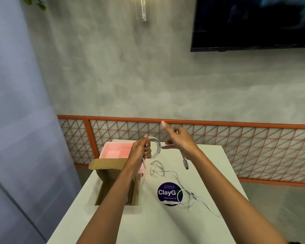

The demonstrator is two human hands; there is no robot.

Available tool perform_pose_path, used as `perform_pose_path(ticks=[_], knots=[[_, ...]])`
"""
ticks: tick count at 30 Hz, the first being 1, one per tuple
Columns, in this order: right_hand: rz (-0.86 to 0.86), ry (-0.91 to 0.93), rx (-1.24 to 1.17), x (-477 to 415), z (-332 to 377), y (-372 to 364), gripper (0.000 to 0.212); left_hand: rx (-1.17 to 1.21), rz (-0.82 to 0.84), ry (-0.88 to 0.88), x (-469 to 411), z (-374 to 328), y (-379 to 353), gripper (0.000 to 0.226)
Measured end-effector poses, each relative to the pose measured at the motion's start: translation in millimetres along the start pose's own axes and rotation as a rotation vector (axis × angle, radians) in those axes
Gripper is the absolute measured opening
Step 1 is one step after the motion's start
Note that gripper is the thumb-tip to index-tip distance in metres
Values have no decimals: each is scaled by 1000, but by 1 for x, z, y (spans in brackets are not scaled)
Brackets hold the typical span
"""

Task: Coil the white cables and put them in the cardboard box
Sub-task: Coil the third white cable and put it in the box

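Note:
My left hand (pixel 141 150) grips a small coil of white cable (pixel 156 147) above the table, with one plug end hanging below the fist. My right hand (pixel 179 138) pinches the same cable just right of the coil, index finger raised, and the free end with its plug (pixel 185 162) dangles beneath it. A second white cable (pixel 176 178) lies loose on the white table (pixel 148 222), running from a tangle near the middle to the right edge. The open cardboard box (pixel 113 184) stands at the left, partly hidden by my left forearm.
A pink tray with compartments (pixel 114 150) sits behind the box. A round dark-blue sticker (pixel 167 192) is on the tabletop under the loose cable. An orange lattice railing (pixel 218 136) runs behind the table, and a dark screen (pixel 253 23) hangs on the wall.

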State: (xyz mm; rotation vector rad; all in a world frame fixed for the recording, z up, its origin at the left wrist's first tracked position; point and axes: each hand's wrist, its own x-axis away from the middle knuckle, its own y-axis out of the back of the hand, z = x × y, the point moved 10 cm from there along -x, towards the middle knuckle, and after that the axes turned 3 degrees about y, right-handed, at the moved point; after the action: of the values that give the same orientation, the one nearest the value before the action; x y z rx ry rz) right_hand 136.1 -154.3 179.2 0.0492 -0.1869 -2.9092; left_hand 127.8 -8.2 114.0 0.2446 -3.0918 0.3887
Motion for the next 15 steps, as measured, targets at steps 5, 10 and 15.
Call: perform_pose_path(ticks=[5,10,15], knots=[[110,41,518,5,1,-10,23,-119,13,-71,6,-13,-7,43],[205,49,784,3,2,-20,19,-139,22,-115,9,-13,-14,55],[135,224,751,4,20,-23,22,-199,17,-134,7,-15,-11,41]])
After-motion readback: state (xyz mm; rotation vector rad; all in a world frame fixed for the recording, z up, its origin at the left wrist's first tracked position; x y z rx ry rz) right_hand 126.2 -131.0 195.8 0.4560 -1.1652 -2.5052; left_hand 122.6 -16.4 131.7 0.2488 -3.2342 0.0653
